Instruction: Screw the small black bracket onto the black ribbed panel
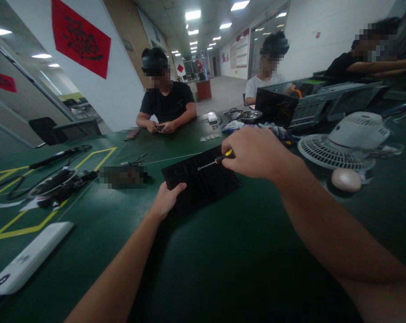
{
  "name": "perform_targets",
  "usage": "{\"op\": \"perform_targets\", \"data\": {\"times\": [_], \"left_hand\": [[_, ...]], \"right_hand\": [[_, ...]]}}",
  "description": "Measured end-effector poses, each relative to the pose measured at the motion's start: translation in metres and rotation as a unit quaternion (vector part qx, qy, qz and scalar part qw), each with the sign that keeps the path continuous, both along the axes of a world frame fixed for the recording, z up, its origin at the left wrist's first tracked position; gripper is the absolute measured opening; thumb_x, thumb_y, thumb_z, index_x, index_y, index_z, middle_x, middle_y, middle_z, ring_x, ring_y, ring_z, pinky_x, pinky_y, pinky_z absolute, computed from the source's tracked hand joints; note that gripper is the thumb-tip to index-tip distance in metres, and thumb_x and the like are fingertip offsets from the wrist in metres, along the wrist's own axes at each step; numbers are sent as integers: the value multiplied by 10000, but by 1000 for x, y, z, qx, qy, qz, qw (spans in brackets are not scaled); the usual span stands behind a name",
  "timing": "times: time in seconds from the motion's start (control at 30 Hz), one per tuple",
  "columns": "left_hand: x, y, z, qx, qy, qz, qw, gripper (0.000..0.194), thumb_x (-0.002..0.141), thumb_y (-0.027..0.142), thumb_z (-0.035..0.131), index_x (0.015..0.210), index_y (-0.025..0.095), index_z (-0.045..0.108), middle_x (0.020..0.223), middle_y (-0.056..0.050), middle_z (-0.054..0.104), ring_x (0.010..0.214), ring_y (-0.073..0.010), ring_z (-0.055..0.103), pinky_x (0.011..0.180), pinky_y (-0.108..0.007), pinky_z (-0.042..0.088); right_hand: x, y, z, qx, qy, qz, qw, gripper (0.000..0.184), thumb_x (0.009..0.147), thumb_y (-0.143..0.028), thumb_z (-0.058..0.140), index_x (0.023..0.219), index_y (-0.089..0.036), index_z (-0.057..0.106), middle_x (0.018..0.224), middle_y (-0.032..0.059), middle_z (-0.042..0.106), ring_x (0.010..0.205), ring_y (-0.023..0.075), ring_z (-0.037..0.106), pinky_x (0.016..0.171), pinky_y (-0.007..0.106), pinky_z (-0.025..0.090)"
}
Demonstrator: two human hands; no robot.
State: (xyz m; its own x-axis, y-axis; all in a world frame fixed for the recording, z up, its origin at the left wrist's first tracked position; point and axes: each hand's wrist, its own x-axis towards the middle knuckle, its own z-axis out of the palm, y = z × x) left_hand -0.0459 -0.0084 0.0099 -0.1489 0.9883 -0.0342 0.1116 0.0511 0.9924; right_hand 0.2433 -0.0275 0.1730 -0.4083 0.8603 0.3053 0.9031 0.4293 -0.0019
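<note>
A flat black rectangular panel (213, 188) lies at an angle on the green table in front of me. My left hand (167, 197) grips its left edge, the thumb on top and the other fingers mostly hidden. In my right hand (253, 152) is a screwdriver (219, 159) with a yellow and black handle. Its shaft points left over the panel; whether the tip touches the surface I cannot tell.
A white fan housing (354, 130), a pale computer mouse (346, 179) and an opened computer case (330, 105) stand right. Left are black cables (58, 179), a blurred dark object (125, 176) and a long white device (31, 255). A person (167, 101) sits opposite; others sit farther right.
</note>
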Motion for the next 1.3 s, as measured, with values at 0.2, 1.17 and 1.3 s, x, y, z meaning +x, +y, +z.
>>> {"op": "perform_targets", "data": {"times": [0.2, 1.17, 1.3], "left_hand": [[-1, -1, -1, 0, 3, -5, 1000, 550, 615, 510, 930, 1007, 164, 759, 946, -66, 809, 877, -290, 777, 844, -415, 624], [9, -1, 0, 21, -10, -22, 999, 479, 632, 428, 889, 1011, 167, 756, 997, -72, 791, 972, -310, 746, 940, -462, 600], [10, -2, 1, 17, -18, -22, 999, 494, 624, 432, 898, 1014, 161, 761, 999, -78, 799, 987, -321, 753, 953, -475, 603]], "right_hand": [[2, 1, -1, -43, -16, 10, 999, 380, 987, -430, 540, 1083, -198, 826, 1083, 165, 804, 999, 344, 733, 802, 438, 519], [12, -1, 7, 29, 18, -13, 999, 241, 828, -370, 780, 1055, -323, 846, 1042, 75, 800, 1031, 404, 715, 829, 530, 540], [11, -1, 7, 30, 18, -21, 999, 245, 831, -367, 776, 1061, -326, 849, 1061, 72, 806, 1044, 415, 720, 830, 538, 544]]}}
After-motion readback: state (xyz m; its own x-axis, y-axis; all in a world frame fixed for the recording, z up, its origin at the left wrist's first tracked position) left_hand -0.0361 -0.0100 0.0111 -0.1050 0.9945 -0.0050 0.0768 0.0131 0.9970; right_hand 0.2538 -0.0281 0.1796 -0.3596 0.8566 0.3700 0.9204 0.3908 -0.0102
